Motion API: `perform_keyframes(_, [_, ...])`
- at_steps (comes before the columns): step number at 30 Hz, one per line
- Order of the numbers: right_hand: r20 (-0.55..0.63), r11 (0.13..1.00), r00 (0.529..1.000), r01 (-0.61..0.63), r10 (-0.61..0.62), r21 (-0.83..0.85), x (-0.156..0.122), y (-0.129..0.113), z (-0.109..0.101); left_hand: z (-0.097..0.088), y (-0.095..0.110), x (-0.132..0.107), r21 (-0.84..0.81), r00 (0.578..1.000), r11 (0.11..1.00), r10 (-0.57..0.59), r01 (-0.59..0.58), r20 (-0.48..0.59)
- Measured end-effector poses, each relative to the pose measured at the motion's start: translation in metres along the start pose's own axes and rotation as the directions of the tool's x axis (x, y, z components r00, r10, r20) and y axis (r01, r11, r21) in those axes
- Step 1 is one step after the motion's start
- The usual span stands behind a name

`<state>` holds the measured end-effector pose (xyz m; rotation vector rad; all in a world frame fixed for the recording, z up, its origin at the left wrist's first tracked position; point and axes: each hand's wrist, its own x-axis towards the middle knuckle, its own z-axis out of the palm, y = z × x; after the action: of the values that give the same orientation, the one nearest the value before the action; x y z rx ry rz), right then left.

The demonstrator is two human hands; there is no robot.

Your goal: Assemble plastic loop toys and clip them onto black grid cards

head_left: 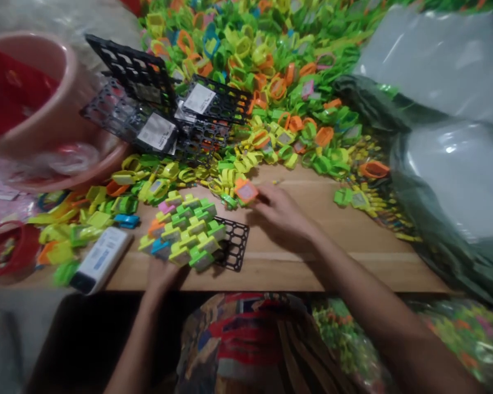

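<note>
A black plastic grid (pixel 234 243) lies on the wooden table (pixel 296 268), most of it covered in rows of green and yellow plastic toy watches (pixel 184 230). My left hand (pixel 160 275) is at the grid's near edge, its fingers hidden under the pieces. My right hand (pixel 281 216) reaches across the table with its fingertips on an orange-framed plastic piece (pixel 246 191). That piece sits just beyond the loaded grid, and a green piece (pixel 229 201) hangs near it. The hand is slightly blurred.
Several black grids with white labels (pixel 158 131) lean on a huge heap of colourful plastic pieces (pixel 267 65). A pink tub (pixel 45 104) stands at upper left, with a red basket (pixel 8 250) below it. A white box (pixel 101 260) lies nearby. Grey-green plastic sacks (pixel 443 164) fill the right.
</note>
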<state>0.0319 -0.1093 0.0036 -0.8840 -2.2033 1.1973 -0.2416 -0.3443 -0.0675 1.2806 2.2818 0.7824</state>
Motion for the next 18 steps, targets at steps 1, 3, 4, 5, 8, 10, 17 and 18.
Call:
perform_keyframes(1, [0.037, 0.995, 0.999, 0.002, -0.006, 0.100, -0.005, -0.004, 0.014, -0.001, 0.000, 0.000, 0.004, 1.000, 1.000, 0.015, -0.015, 0.000])
perform_keyframes(3, [0.087, 0.957, 0.995, -0.075, 0.052, 0.280, -0.011, -0.008, 0.041, -0.003, 0.003, 0.001, -0.012, 0.999, 0.999, 0.034, -0.034, -0.003])
perform_keyframes(4, [0.108, 0.929, 0.990, -0.123, 0.091, 0.350, -0.013, -0.009, 0.053, -0.003, 0.005, 0.002, -0.023, 1.000, 0.999, 0.030, -0.030, -0.008])
perform_keyframes(5, [0.130, 0.903, 0.984, -0.163, 0.120, 0.399, -0.013, -0.008, 0.062, -0.004, 0.008, 0.002, -0.028, 1.000, 0.999, 0.017, -0.018, -0.017])
perform_keyframes(8, [0.157, 0.897, 0.982, -0.162, 0.106, 0.411, -0.015, -0.004, 0.080, -0.005, 0.015, 0.002, -0.027, 1.000, 1.000, -0.002, 0.001, -0.023])
perform_keyframes(10, [0.125, 0.944, 0.991, -0.080, 0.041, 0.321, -0.018, 0.000, 0.086, -0.005, 0.017, 0.002, -0.029, 1.000, 0.999, 0.016, -0.016, -0.002])
perform_keyframes(17, [0.050, 0.958, 0.958, 0.280, -0.283, 0.057, -0.026, 0.011, 0.102, -0.002, 0.016, -0.001, -0.050, 1.000, 0.999, -0.017, 0.018, 0.024])
perform_keyframes(18, [0.061, 0.956, 0.955, 0.289, -0.292, 0.045, -0.025, 0.009, 0.104, -0.002, 0.016, -0.001, -0.055, 0.999, 0.998, -0.013, 0.014, 0.029])
